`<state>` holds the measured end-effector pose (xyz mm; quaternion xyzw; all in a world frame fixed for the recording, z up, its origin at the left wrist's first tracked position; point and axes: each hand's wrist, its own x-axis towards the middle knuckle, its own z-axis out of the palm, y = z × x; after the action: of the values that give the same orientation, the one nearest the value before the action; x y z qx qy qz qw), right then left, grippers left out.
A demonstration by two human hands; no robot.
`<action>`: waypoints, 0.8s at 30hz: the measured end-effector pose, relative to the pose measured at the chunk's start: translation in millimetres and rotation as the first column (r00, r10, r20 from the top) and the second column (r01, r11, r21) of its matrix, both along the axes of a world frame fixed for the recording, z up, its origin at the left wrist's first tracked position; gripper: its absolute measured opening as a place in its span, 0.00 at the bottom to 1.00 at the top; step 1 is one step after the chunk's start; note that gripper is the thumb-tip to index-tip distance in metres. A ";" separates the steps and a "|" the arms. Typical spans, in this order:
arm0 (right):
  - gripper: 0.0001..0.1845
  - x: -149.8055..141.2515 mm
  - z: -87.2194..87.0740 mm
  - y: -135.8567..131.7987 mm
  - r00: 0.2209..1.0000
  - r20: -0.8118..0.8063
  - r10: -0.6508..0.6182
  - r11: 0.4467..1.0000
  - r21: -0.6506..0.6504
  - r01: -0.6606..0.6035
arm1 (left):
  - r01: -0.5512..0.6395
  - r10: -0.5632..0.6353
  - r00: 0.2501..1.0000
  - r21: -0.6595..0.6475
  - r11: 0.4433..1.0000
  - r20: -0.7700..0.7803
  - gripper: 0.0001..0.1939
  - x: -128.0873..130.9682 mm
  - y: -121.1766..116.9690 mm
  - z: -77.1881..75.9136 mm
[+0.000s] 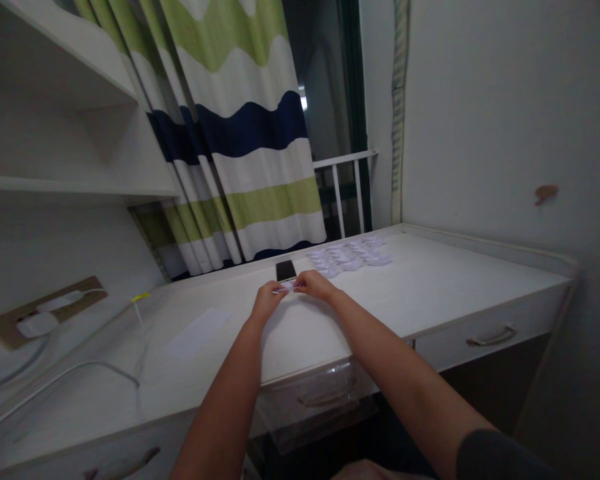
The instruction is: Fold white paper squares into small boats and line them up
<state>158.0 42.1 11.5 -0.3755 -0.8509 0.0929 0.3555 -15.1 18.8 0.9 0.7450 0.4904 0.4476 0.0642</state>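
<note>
My left hand (268, 299) and my right hand (316, 285) meet above the middle of the white desk. Between them they pinch a small white piece of paper (289, 285), one end in each hand. Its exact folds are too small to make out. Just behind the hands lies a dark phone (285, 270). Back and to the right, several small folded white paper pieces (350, 257) lie in rows. To the left of my left hand, a flat white paper sheet (200, 331) rests on the desk.
Cables (100, 364) and plugged-in white chargers (37, 325) are at the left by the wall. A shelf (70, 190) overhangs the left side. Behind the desk hangs a striped curtain (265, 127). A clear plastic bag (305, 407) hangs at the front edge, over a drawer.
</note>
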 end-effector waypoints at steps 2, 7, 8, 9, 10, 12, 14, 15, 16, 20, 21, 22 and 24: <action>0.06 0.5 0.6 0.7 0.999 0.040 0.007 1.000 0.022 -0.008 | 0.015 -0.015 1.000 -0.007 1.000 -0.008 0.05 0.0 0.3 -0.3; 0.06 2.1 0.6 1.5 0.999 0.043 0.014 1.000 0.018 -0.015 | 0.029 -0.029 0.999 -0.033 0.999 0.014 0.04 0.3 0.0 -0.2; 0.06 2.7 0.3 1.7 1.000 0.018 0.015 1.000 -0.002 -0.015 | 0.027 -0.026 0.999 -0.042 0.999 0.024 0.04 0.2 -0.2 0.0; 0.07 3.4 0.1 1.9 1.000 -0.009 0.018 0.999 -0.027 -0.018 | 0.021 -0.019 0.999 -0.048 0.999 0.034 0.04 0.1 -0.4 0.3; 0.07 4.1 -0.2 2.2 0.999 -0.036 0.023 0.998 -0.053 -0.025 | 0.016 -0.014 0.999 -0.053 0.998 0.044 0.04 0.0 -0.7 0.7; 0.08 5.7 -0.9 3.4 0.996 -0.082 0.041 0.995 -0.091 -0.049 | 0.013 -0.010 0.998 -0.059 0.998 0.056 0.04 -0.1 -1.7 1.8; 0.08 7.0 -2.1 5.4 0.990 -0.129 0.065 0.992 -0.101 -0.078 | 0.023 -0.018 0.997 -0.072 0.997 0.070 0.04 0.1 -3.0 3.0; 0.08 7.5 -2.8 6.7 0.985 -0.153 0.073 0.991 -0.103 -0.089 | 0.032 -0.025 0.996 -0.083 0.996 0.084 0.04 0.2 -3.6 3.6; 0.08 7.6 -3.5 8.1 0.981 -0.177 0.078 0.989 -0.108 -0.098 | 0.043 -0.033 0.994 -0.096 0.994 0.104 0.04 0.5 -4.1 4.1; 0.08 6.0 -6.1 14.2 0.943 -0.323 0.083 0.967 -0.202 -0.154 | 0.114 -0.069 0.965 -0.167 0.979 0.254 0.08 1.9 -4.7 5.7; 0.09 5.2 -6.4 15.4 0.922 -0.378 0.089 0.952 -0.238 -0.190 | 0.142 -0.082 0.950 -0.182 0.973 0.302 0.09 2.3 -4.6 6.1; 0.10 4.5 -6.6 16.4 0.895 -0.435 0.097 0.935 -0.269 -0.232 | 0.171 -0.097 0.933 -0.190 0.967 0.347 0.12 2.6 -4.4 6.7; 0.12 3.3 -6.6 17.6 0.838 -0.535 0.113 0.899 -0.303 -0.315 | 0.216 -0.121 0.902 -0.189 0.958 0.415 0.17 3.2 -4.1 7.7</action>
<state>161.3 59.7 4.9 -0.2997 -0.7309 0.3903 0.4728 -12.0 14.8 8.6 0.6651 0.4488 0.5229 0.2877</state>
